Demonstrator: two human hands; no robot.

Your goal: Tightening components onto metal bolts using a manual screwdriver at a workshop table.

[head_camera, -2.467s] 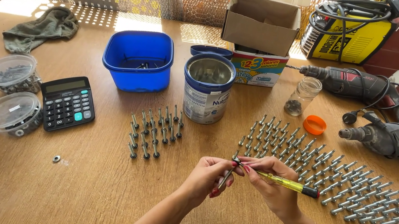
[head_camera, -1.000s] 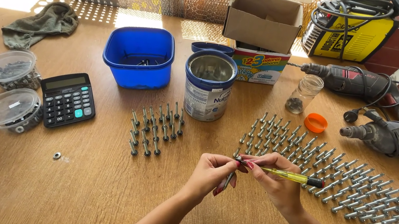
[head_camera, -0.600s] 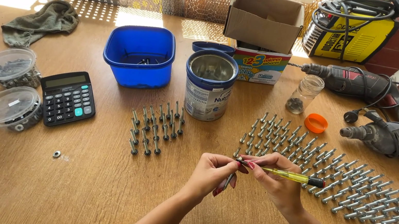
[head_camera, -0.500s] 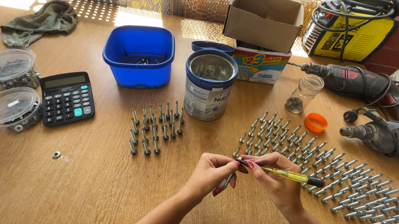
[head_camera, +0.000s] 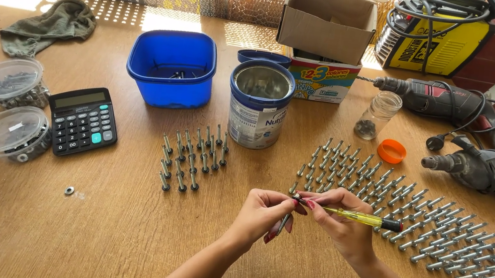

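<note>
Yellow screwdriver (head_camera: 360, 218) pinched in right hand (head_camera: 341, 226); left hand (head_camera: 261, 214) closed on a screw (head_camera: 283, 223) (mostly hidden). Keep tip seated, axes aligned.

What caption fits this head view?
Left hand holds a bolt while right hand applies a yellow screwdriver.

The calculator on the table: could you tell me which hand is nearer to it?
Left. The left hand lies right of the calculator, past the small bolt group; the right hand, holding the screwdriver, is farther right.
</note>
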